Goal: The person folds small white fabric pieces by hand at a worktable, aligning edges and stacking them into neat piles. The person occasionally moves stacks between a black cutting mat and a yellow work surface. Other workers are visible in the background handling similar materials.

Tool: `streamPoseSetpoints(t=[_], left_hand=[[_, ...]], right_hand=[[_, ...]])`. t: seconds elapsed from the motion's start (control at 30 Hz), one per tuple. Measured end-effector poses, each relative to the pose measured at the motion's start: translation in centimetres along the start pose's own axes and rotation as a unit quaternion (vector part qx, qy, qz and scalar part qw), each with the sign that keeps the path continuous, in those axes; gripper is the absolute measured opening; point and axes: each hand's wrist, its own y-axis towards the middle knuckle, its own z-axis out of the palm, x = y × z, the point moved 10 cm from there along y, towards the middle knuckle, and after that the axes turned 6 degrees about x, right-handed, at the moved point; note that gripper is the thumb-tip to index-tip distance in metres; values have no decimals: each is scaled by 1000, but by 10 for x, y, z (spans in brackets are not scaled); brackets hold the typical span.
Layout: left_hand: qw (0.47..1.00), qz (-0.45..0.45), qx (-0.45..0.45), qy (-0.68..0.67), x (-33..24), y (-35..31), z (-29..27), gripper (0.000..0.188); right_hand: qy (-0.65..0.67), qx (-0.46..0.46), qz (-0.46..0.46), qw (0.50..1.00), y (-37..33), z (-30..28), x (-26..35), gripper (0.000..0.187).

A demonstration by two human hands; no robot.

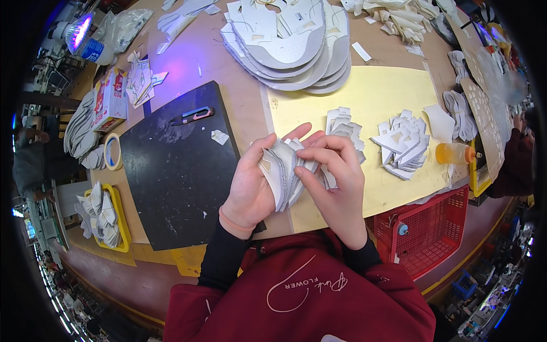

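Observation:
My left hand (250, 185) cradles a fanned stack of small white cut pieces with grey edges (276, 176), held over the table's near edge. My right hand (343, 191) pinches the right side of the same stack between thumb and fingers. Just beyond the right hand, a pile of similar pieces (345, 126) lies on a pale yellow sheet (393, 85). Further right on that sheet sits another loose pile of white pieces (403, 142). Whatever lies between the palms and the inner pieces is hidden.
Left of my hands lies a black cutting mat (176, 188) with a utility knife (192, 116) and a scrap (219, 137) on it. Large white panels (290, 51) are stacked at the back. An orange bottle (454, 153), a red crate (424, 233), a tape roll (113, 151) and a yellow tray (121, 219) surround the work area.

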Motion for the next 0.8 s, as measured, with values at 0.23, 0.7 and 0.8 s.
streamPoseSetpoints(t=[0.23, 0.7, 0.8], left_hand=[[1000, 5, 6, -8, 0, 0, 2, 64], [999, 17, -8, 44, -2, 0, 4, 65], [999, 17, -8, 32, -3, -1, 3, 64]], right_hand=[[45, 5, 13, 999, 0, -1, -3, 26], [-19, -8, -9, 1000, 0, 2, -2, 19], [20, -17, 19, 999, -1, 3, -11, 15]])
